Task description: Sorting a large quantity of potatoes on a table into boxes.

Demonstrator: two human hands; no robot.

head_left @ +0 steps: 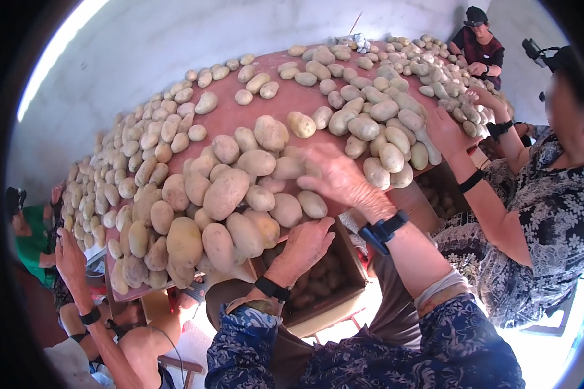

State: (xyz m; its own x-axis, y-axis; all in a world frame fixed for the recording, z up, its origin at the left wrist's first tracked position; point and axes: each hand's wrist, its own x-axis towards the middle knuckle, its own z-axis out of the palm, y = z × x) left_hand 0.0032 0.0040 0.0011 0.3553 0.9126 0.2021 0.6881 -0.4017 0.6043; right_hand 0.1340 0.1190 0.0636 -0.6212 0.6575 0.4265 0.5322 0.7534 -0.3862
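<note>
Potatoes point(227, 194) — oval, matte — heaped on red tabletop point(230, 115).

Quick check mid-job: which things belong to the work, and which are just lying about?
In the work:
potatoes, beside the right hand
red table bearing them
brown box of potatoes, near the left hand

Seemingly just lying about:
crumpled pale bundle, table's far edge
brown wooden frame, lower left

Both hands point(336, 174) at a heap of potatoes point(227, 194) on a red table point(237, 115)
</note>
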